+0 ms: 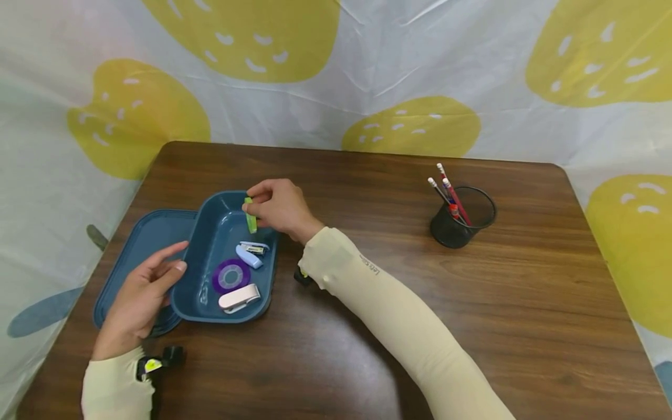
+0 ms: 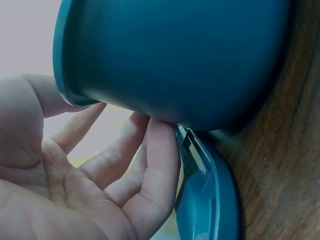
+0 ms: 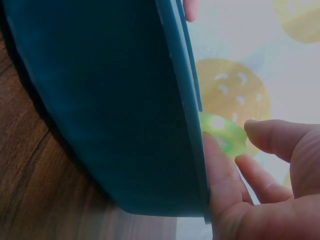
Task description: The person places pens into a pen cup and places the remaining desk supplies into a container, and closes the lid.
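Note:
My right hand (image 1: 280, 207) pinches a translucent lime-green tape roll (image 1: 250, 216) between thumb and fingers, over the far right end of a blue plastic box (image 1: 191, 291). In the right wrist view the roll (image 3: 227, 135) shows beside the box's rim. Inside the box lie a light-blue mini stapler (image 1: 249, 255), a purple tape roll (image 1: 231, 276) and a pale pink item with a metal lever (image 1: 239, 298). My left hand (image 1: 142, 291) is at the box's left side, fingers loosely extended. In the left wrist view its fingertips touch the outer wall (image 2: 170, 60) under the rim.
A matching blue lid (image 1: 142, 245) lies on the wooden table (image 1: 367, 280), partly under the box's left side. To the right stands a black mesh pencil cup (image 1: 452, 233) with several pencils. A patterned cloth (image 1: 294, 111) hangs behind the table.

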Motion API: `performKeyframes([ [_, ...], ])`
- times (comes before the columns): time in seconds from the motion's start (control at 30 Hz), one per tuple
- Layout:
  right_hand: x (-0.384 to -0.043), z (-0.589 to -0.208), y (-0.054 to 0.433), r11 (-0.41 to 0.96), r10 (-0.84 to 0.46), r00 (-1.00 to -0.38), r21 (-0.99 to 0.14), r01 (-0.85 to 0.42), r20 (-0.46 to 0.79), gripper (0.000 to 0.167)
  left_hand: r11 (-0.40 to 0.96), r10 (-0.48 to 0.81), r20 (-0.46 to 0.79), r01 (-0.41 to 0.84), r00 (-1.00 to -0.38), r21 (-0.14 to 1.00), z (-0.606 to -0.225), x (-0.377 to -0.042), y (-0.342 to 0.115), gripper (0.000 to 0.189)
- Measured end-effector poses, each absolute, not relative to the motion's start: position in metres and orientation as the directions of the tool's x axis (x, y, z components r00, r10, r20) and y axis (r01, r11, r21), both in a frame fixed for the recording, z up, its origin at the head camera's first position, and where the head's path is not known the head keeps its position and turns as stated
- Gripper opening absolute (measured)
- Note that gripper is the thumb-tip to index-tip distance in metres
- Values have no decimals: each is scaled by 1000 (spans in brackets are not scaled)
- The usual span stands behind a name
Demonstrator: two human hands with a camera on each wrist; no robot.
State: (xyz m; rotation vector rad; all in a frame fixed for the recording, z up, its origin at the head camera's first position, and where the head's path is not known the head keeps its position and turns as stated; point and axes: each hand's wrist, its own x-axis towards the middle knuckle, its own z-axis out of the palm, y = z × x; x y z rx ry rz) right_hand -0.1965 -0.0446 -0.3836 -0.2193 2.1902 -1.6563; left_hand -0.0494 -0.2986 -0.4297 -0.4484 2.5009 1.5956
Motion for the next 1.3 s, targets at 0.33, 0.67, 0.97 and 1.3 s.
performKeyframes([
  [0.33, -196, -385, -42, 246, -356, -911, -961, 124, -209, 33, 398, -178, -275, -325, -945, 858, -431, -50, -297, 56],
  [0.67, -195, -384, -38, 192, -374, -909, -974, 117, -183, 31, 380, -158, -257, -299, -954, 875, -431, -50, -301, 54],
  [0.97, -192, -381, -35, 188, -372, -912, -976, 107, -172, 29, 413, -151, -261, -301, -953, 860, -427, -51, -306, 53],
  [1.3, -183, -380, -24, 207, -339, -930, -976, 74, -143, 23, 501, -132, -217, -254, -967, 827, -421, -56, -310, 55],
])
